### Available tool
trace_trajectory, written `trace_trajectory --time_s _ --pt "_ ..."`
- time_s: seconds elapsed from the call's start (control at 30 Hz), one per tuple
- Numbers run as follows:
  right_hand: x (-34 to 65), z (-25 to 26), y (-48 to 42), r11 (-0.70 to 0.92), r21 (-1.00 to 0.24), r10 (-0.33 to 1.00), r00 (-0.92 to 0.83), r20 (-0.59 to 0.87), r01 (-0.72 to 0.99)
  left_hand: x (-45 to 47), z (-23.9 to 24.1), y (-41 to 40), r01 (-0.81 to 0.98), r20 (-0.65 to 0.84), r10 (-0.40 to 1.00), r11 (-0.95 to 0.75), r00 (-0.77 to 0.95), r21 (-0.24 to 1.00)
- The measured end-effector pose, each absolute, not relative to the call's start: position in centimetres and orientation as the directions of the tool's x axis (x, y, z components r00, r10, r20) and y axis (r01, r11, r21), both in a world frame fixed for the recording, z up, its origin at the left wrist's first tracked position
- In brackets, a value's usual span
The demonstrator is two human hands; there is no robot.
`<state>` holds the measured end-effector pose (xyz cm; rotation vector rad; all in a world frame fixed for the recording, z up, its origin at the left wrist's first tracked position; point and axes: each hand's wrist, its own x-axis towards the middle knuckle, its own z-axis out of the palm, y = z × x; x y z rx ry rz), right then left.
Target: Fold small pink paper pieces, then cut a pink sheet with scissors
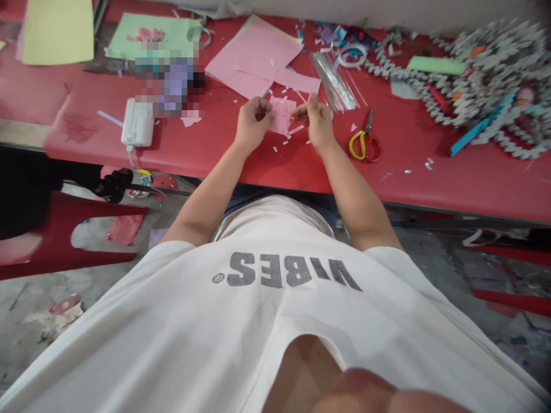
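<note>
A small pink piece of paper (282, 116) is held above the red table, between my two hands. My left hand (253, 121) pinches its left edge between thumb and fingertips. At the paper's right edge is my right hand (319, 121), thumb raised and fingers reaching toward the paper; whether those fingertips grip it is hard to make out. Little white and pink scraps lie around and beneath the paper. Just beyond my hands rest larger pink sheets (253, 54). To the right of my right hand lie scissors (365, 140) with one yellow and one red handle loop.
Clear thin strips (333, 80) and a tape roll (353, 55) lie at the back. Grey scalloped garlands (495, 63) heap up at the right. A white power bank (138, 123) with a cable sits left, near green paper (124, 43). A red chair (86, 229) stands at the left.
</note>
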<state>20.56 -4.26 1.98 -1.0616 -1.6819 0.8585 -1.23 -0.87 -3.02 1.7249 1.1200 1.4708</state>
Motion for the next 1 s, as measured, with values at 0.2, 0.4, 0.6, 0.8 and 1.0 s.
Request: trace_trajectory --time_s 0.2,0.4,0.6,0.8,1.0 --pt "20.7 0.0 -2.9 0.341 -0.908 0.939 -0.123 0.320 0.245 -1.2 -1.6 -1.9 0.311 0.405 0.913 -0.398 0.044 0.863" --pt "20.7 0.7 -3.4 0.343 -0.918 0.927 -0.226 0.298 0.197 -1.3 -0.2 -2.7 0.464 0.336 0.936 -0.346 0.109 0.815" --pt "20.6 -0.8 -2.7 0.335 -0.914 0.940 -0.152 0.306 0.228 -1.4 -1.9 -1.4 0.296 0.414 0.910 -0.396 0.002 0.869" --pt "20.4 0.1 -3.6 0.325 -0.904 0.942 -0.181 0.283 0.278 -1.5 -1.1 -1.8 0.295 0.395 0.916 -0.397 0.069 0.869" --pt "20.5 0.4 -3.9 0.324 -0.901 0.942 -0.187 0.279 0.289 -1.1 0.9 -3.3 0.449 0.308 0.938 -0.348 0.162 0.823"
